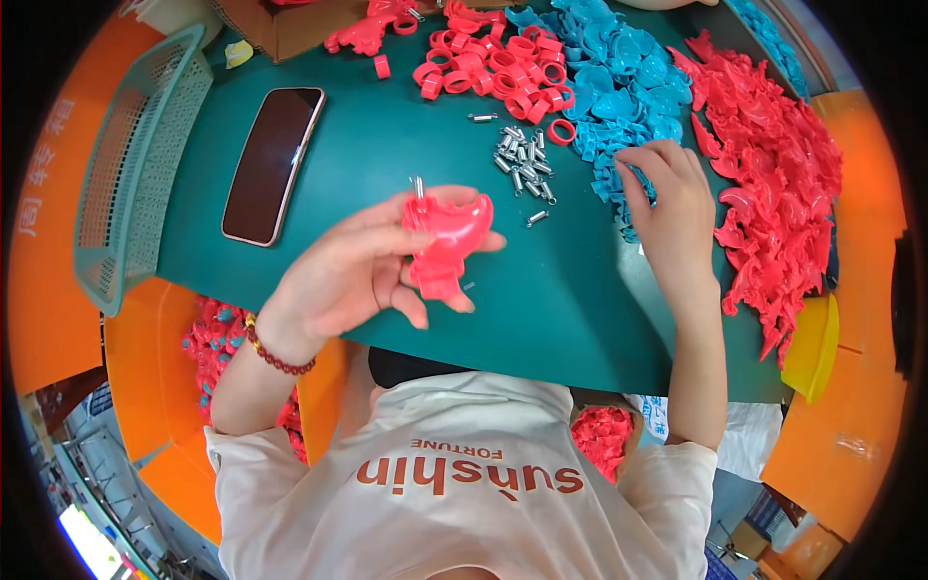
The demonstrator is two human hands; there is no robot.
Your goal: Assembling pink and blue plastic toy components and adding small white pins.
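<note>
My left hand (358,256) is closed around a glossy red curved plastic part (452,227), held above the green table. A small metal spring (418,187) sticks up at that part's upper left. At the pile of blue plastic parts (628,82), my right hand (674,198) reaches in with thumb and fingers bent. Its fingertips meet the near end of the pile, and whether they grip a piece is hidden. Loose metal springs (522,159) lie between the two hands, close to a heap of red plastic rings (498,72).
Red plastic parts (773,174) are heaped along the right side. A phone (274,164) and a pale green basket (145,164) are on the left. A cardboard box (290,29) stands at the back. Below the left edge, an orange bin (145,377) holds red and blue pieces.
</note>
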